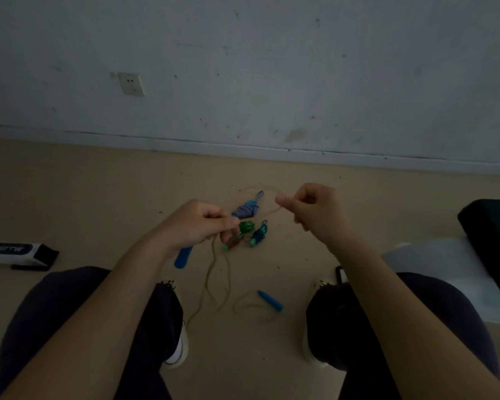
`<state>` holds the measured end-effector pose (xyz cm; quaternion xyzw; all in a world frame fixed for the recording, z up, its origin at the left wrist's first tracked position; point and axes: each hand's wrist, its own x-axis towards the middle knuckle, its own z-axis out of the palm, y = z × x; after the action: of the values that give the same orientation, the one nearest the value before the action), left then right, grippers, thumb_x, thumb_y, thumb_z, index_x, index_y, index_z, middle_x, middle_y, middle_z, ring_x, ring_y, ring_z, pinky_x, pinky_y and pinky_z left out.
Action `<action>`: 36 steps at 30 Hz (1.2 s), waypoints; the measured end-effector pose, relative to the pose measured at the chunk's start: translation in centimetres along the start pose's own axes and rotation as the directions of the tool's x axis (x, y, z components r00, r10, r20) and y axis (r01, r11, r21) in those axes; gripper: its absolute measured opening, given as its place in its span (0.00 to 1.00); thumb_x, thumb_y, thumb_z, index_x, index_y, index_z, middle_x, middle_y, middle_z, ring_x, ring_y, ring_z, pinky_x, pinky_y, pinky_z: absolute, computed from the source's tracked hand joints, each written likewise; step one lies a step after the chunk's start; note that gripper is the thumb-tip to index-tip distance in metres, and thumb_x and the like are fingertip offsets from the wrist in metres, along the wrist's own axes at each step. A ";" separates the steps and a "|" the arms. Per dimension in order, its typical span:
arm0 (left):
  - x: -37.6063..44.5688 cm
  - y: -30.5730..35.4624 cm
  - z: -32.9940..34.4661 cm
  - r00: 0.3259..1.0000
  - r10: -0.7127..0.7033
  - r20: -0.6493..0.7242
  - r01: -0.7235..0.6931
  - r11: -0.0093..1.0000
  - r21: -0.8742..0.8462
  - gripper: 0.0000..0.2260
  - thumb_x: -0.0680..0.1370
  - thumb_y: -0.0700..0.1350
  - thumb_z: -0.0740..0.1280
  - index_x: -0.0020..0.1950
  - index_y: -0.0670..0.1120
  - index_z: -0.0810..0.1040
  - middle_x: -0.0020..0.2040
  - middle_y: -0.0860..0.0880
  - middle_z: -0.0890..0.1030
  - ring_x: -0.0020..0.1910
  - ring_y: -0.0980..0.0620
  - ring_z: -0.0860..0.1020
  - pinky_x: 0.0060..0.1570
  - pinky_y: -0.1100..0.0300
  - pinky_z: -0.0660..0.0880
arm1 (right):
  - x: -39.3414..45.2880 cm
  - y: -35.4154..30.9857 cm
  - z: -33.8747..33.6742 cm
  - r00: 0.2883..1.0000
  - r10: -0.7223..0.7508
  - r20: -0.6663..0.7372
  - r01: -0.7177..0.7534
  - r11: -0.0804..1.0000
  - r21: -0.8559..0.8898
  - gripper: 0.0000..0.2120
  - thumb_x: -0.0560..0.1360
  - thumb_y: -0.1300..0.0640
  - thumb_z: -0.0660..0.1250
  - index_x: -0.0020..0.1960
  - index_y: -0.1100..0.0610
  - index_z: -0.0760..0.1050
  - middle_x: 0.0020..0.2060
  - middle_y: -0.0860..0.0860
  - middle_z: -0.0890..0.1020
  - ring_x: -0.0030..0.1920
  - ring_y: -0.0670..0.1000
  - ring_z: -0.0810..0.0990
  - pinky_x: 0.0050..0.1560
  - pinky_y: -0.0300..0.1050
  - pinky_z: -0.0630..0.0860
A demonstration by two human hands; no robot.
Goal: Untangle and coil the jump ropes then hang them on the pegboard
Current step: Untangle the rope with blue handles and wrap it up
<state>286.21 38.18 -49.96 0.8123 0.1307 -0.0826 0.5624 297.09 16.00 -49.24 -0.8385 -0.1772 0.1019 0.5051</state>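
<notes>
A thin tan jump rope (211,272) runs between both hands and hangs in loose strands to the floor between my knees. My left hand (197,223) grips the rope with curled fingers. My right hand (309,210) pinches the rope's other part between thumb and forefinger, raised a little higher. Two blue handles lie on the floor: one (182,256) partly hidden under my left wrist, the other (270,300) near my right knee. Three coiled ropes lie beyond my hands: a blue-and-white one (248,207), a green one (246,226) and a teal one (260,233).
A wall with a socket (132,83) stands ahead, past the tan floor. A black-and-white box (15,252) lies at the left. A black seat (491,226) and white sheet (445,261) are at the right. No pegboard is in view.
</notes>
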 end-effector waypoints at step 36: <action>-0.2 0.2 -0.4 0.995 0.016 0.096 -0.007 0.996 -0.090 0.12 0.76 0.56 0.69 0.44 0.50 0.86 0.28 0.52 0.71 0.26 0.55 0.65 0.28 0.64 0.65 | -0.6 -0.9 0.9 0.981 -0.137 0.138 0.139 0.990 -0.003 0.06 0.78 0.61 0.67 0.43 0.54 0.73 0.34 0.47 0.76 0.31 0.40 0.74 0.36 0.37 0.74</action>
<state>286.04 38.47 -49.60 0.7820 0.1022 -0.1127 0.6044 296.08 16.86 -48.84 -0.8184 -0.2699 0.1231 0.4921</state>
